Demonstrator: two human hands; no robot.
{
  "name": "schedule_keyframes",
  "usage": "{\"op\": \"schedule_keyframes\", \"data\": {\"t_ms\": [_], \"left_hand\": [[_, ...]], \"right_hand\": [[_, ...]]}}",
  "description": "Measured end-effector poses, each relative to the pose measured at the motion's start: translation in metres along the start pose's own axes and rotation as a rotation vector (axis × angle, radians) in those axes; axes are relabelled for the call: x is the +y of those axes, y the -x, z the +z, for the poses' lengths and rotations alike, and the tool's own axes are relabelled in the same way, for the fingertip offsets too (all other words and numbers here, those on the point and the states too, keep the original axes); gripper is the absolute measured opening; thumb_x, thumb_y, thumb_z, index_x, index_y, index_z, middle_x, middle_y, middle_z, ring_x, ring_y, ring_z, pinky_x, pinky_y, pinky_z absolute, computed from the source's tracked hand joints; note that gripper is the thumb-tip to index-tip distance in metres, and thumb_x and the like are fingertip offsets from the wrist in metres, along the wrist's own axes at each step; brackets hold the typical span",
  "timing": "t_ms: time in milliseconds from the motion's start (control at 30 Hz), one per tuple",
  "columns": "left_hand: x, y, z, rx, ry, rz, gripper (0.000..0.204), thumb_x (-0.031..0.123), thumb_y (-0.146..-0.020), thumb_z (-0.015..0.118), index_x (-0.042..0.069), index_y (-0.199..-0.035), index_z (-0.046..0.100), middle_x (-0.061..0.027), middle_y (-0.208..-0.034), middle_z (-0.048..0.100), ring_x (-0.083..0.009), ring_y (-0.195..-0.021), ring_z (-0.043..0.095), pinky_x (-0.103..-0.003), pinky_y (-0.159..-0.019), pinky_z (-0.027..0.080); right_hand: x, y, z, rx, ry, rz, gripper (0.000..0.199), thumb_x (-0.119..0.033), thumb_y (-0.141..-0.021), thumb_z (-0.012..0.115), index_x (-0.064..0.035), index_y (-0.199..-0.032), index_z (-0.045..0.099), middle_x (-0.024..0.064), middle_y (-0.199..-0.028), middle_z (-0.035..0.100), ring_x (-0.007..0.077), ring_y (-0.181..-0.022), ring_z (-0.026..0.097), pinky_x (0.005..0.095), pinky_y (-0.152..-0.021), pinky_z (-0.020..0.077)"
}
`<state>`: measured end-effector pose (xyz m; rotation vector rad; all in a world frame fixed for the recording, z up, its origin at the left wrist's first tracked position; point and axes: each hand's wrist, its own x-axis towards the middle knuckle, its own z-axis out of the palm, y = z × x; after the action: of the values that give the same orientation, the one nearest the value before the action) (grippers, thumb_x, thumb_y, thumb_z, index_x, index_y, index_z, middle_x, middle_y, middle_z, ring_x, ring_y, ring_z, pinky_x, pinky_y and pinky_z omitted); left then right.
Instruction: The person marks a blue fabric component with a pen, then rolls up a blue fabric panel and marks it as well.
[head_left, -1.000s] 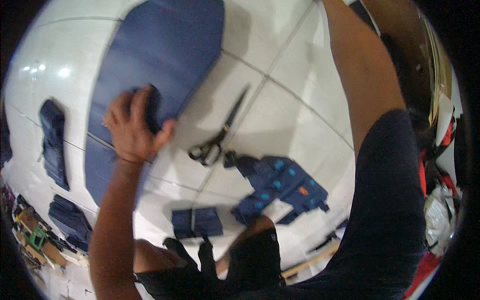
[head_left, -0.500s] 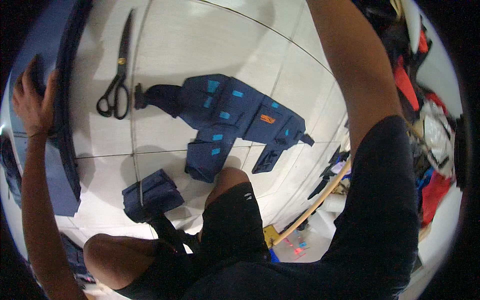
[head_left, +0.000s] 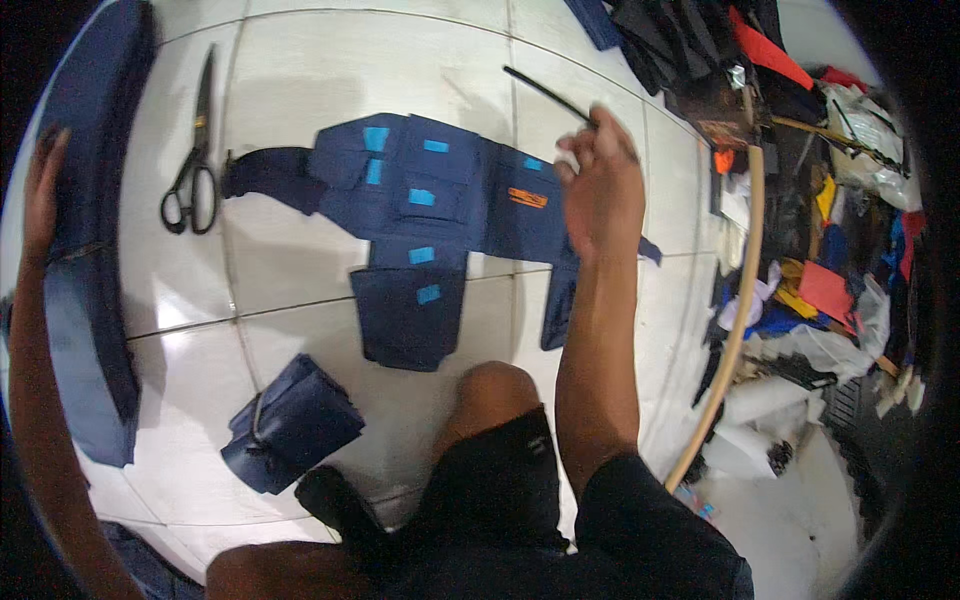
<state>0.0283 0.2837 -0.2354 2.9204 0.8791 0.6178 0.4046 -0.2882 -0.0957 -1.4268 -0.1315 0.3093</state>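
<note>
Both hands work far apart. Reaching out at nine o'clock, the left hand (head_left: 42, 195) lies flat and spread on the long navy fabric sheet (head_left: 92, 250), pressing it, not gripping. At one o'clock the right hand (head_left: 600, 185) is pinched shut round a thin black rod (head_left: 548, 94), raised just over the right edge of the navy cut fabric panels with light blue tags (head_left: 430, 230).

Largest is the white tiled floor (head_left: 300, 80), glossy and probably slick under cloth. Next comes the navy sheet, running along the nine o'clock rim; it looks soft and limp, light for its size, so a flat palm or a pinch at an edge would suit it better than a grab in the middle. The tagged panels lie at the centre, at twelve o'clock from the person's bent knee (head_left: 495, 385); they look thin and floppy, liable to shift if dragged. The rod seems stiff and light, held near one end.

At three o'clock a heap of mixed fabric scraps (head_left: 800, 250) crowds the floor behind a long curved wooden strip (head_left: 735, 310). At seven o'clock sits a small folded navy bundle (head_left: 290, 425). Black-handled scissors (head_left: 193, 150) lie at eleven o'clock between sheet and panels, blades pointing away, apart from both hands.
</note>
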Motion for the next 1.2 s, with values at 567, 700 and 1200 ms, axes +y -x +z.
{"op": "schedule_keyframes", "data": {"t_ms": [567, 700, 1200], "left_hand": [[0.421, 0.06, 0.037, -0.342, 0.419, 0.344, 0.037, 0.014, -0.084, 0.071, 0.015, -0.121, 0.07, -0.0127, -0.098, 0.059, -0.0308, -0.095, 0.06, -0.042, -0.084, 0.049], [0.42, 0.061, 0.059, -0.304, 0.412, 0.337, 0.039, 0.017, -0.083, 0.072, 0.016, -0.121, 0.07, -0.0102, -0.098, 0.058, -0.0287, -0.092, 0.06, -0.042, -0.081, 0.049], [0.41, 0.068, 0.076, -0.201, 0.617, 0.327, 0.039, 0.01, -0.075, 0.075, 0.012, -0.114, 0.07, -0.0107, -0.099, 0.059, -0.0309, -0.092, 0.06, -0.043, -0.081, 0.049]], "right_hand": [[0.126, 0.041, 0.013, -0.253, 0.295, -0.14, 0.018, -0.017, -0.095, 0.068, -0.0011, -0.1, 0.061, 0.0049, -0.078, 0.064, 0.0115, -0.078, 0.061, 0.0264, -0.068, 0.05], [0.152, 0.033, 0.017, -0.288, 0.469, -0.178, 0.017, -0.012, -0.089, 0.074, -0.0052, -0.098, 0.06, 0.0064, -0.083, 0.068, 0.0127, -0.078, 0.063, 0.0287, -0.071, 0.0507], [0.181, 0.03, 0.034, -0.328, 0.647, -0.21, 0.014, -0.013, -0.089, 0.07, -0.0025, -0.099, 0.07, 0.0094, -0.082, 0.068, 0.0168, -0.073, 0.064, 0.031, -0.068, 0.0517]]}}
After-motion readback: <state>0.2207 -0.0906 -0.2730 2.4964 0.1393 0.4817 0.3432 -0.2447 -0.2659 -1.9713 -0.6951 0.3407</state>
